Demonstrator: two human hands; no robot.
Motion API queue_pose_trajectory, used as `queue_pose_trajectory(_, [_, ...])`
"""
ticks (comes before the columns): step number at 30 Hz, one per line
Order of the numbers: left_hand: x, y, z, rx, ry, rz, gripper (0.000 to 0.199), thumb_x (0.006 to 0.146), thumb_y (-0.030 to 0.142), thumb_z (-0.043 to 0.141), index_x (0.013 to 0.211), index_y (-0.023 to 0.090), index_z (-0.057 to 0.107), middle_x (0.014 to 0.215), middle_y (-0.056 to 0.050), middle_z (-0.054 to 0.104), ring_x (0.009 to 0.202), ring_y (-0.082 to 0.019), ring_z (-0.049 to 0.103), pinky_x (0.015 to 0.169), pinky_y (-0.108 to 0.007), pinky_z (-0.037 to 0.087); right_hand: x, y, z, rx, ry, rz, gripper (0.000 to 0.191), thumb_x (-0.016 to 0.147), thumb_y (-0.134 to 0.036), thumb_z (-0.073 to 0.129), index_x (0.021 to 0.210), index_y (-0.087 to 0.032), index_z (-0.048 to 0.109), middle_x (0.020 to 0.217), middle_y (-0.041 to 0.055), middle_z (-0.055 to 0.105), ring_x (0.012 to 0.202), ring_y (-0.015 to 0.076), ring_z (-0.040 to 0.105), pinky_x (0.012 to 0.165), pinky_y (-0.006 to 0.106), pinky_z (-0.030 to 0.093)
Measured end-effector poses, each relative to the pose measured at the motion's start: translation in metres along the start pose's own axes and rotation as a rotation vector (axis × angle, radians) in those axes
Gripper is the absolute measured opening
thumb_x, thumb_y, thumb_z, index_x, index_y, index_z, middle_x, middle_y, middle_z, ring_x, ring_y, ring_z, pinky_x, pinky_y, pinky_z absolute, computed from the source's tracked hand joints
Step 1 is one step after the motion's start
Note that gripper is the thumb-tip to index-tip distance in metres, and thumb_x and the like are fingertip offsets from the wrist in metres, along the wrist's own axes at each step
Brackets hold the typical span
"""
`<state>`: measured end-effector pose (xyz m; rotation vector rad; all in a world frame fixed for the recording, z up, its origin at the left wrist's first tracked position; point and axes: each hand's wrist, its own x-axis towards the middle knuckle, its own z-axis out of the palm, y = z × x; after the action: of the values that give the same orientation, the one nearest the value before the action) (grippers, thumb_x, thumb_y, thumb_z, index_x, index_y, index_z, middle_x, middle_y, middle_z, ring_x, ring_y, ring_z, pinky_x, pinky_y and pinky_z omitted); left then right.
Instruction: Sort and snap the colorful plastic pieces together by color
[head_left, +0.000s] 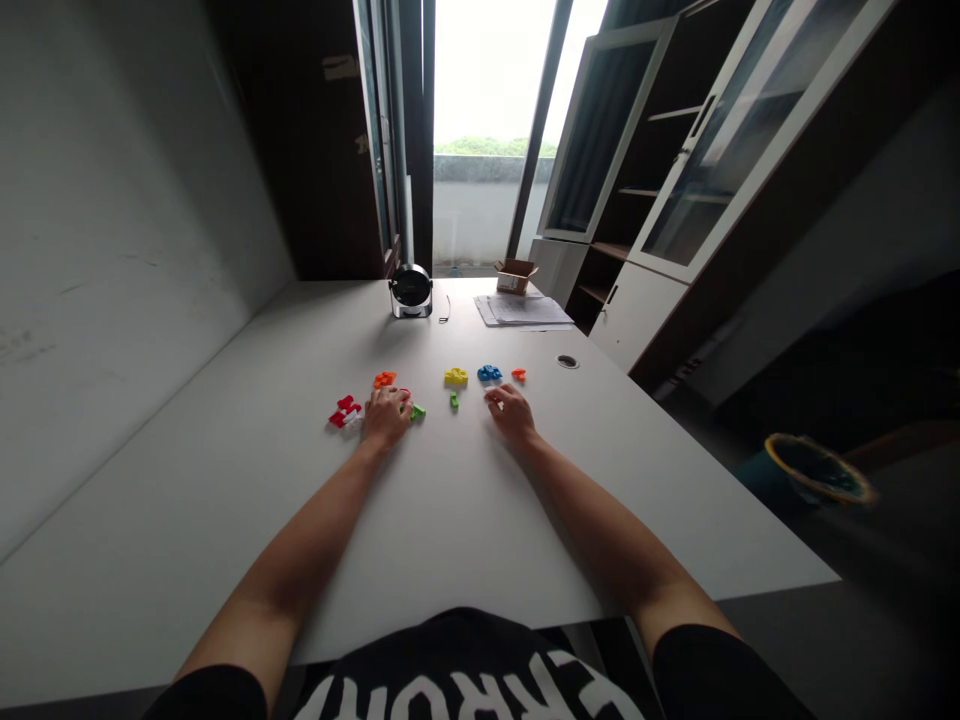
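My left hand [387, 414] rests palm down over small plastic pieces, its fingers bent and apart. A green piece [418, 411] and a red piece [405, 393] show at its edge, partly hidden. Left of it lie a red cluster [346, 408] and a white piece [352, 422]; just beyond is an orange cluster [385, 379]. My right hand [511, 411] is closed in a pinch at a small white piece [490, 393], mostly covered by the fingers. Past it sit a blue cluster [490, 373] and an orange piece [519, 375]. Between the hands are yellow pieces [456, 376] and a green piece [454, 400].
On the white table [450, 520], a round black device on a stand [411, 290] stands at the back, beside a short cord [445, 312]. Papers [525, 311] and an open cardboard box [514, 276] lie back right. A cable hole [568, 362] is nearer; a bin [817, 470] stands right.
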<state>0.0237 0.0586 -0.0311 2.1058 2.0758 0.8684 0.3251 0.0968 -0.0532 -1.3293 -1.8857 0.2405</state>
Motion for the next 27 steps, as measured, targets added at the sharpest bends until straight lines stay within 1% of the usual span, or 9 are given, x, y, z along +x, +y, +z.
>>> queue_pose_trajectory(4, [0.0, -0.003, 0.002, -0.008, -0.037, 0.009, 0.027, 0.098, 0.038, 0.051, 0.106, 0.024, 0.072, 0.13, -0.009, 0.064, 0.118, -0.029, 0.049, 0.105, -0.045, 0.035, 0.0, 0.0, 0.0, -0.002, -0.002, -0.008, 0.018, 0.088, -0.019, 0.054, 0.091, -0.023, 0.072, 0.099, 0.0043, 0.066, 0.072, 0.0164, 0.058, 0.072, 0.03, 0.046])
queue_pose_trajectory(9, [0.0, -0.002, 0.001, 0.008, -0.054, 0.009, 0.027, 0.097, 0.038, 0.052, 0.11, 0.022, 0.07, 0.126, -0.011, 0.066, 0.118, -0.03, 0.05, 0.105, -0.047, 0.036, 0.0, 0.0, 0.0, -0.001, 0.001, -0.014, 0.019, 0.087, -0.019, 0.054, 0.091, -0.023, 0.072, 0.098, 0.0046, 0.066, 0.073, 0.017, 0.058, 0.072, 0.031, 0.047])
queue_pose_trajectory(12, [0.001, -0.003, 0.004, 0.013, -0.039, 0.037, 0.032, 0.097, 0.038, 0.052, 0.117, 0.022, 0.069, 0.133, -0.012, 0.062, 0.124, -0.031, 0.048, 0.107, -0.047, 0.036, 0.0, 0.0, 0.0, 0.001, 0.007, -0.018, 0.019, 0.087, -0.019, 0.054, 0.09, -0.023, 0.072, 0.098, 0.0046, 0.066, 0.073, 0.0171, 0.058, 0.073, 0.031, 0.047])
queue_pose_trajectory(15, [0.004, -0.006, 0.01, 0.023, -0.047, 0.098, 0.042, 0.095, 0.044, 0.053, 0.13, 0.024, 0.064, 0.145, -0.012, 0.054, 0.136, -0.034, 0.04, 0.114, -0.051, 0.03, 0.001, 0.001, 0.001, 0.0, 0.006, -0.015, 0.018, 0.087, -0.019, 0.054, 0.09, -0.023, 0.072, 0.098, 0.0045, 0.066, 0.073, 0.0168, 0.058, 0.075, 0.031, 0.047])
queue_pose_trajectory(18, [0.007, -0.009, 0.015, 0.03, -0.088, 0.109, 0.047, 0.096, 0.051, 0.049, 0.135, 0.027, 0.063, 0.149, -0.01, 0.052, 0.142, -0.035, 0.033, 0.119, -0.056, 0.021, 0.001, 0.001, 0.002, -0.007, 0.0, -0.011, 0.018, 0.087, -0.019, 0.055, 0.089, -0.023, 0.072, 0.097, 0.0046, 0.066, 0.074, 0.0172, 0.059, 0.076, 0.032, 0.048])
queue_pose_trajectory(21, [0.009, -0.009, 0.014, 0.019, -0.093, 0.117, 0.045, 0.097, 0.054, 0.046, 0.129, 0.028, 0.066, 0.143, -0.01, 0.057, 0.14, -0.035, 0.036, 0.117, -0.057, 0.021, 0.001, 0.0, 0.002, -0.011, -0.002, -0.008, 0.018, 0.087, -0.019, 0.055, 0.09, -0.023, 0.072, 0.097, 0.0047, 0.066, 0.075, 0.0176, 0.059, 0.078, 0.032, 0.048])
queue_pose_trajectory(24, [0.007, -0.007, 0.01, -0.005, -0.045, 0.139, 0.038, 0.098, 0.05, 0.047, 0.113, 0.025, 0.071, 0.13, -0.01, 0.064, 0.131, -0.033, 0.044, 0.115, -0.054, 0.027, 0.0, 0.0, 0.002, -0.01, 0.0, -0.012, 0.018, 0.086, -0.019, 0.054, 0.09, -0.023, 0.072, 0.097, 0.0044, 0.066, 0.075, 0.0173, 0.059, 0.078, 0.032, 0.048])
queue_pose_trajectory(27, [0.006, -0.004, 0.007, -0.027, -0.012, 0.144, 0.032, 0.098, 0.044, 0.048, 0.098, 0.022, 0.071, 0.116, -0.011, 0.068, 0.118, -0.03, 0.051, 0.109, -0.049, 0.035, -0.001, -0.001, 0.001, -0.01, -0.002, -0.016, 0.019, 0.087, -0.019, 0.053, 0.09, -0.023, 0.072, 0.097, 0.0043, 0.066, 0.074, 0.0172, 0.058, 0.076, 0.031, 0.047])
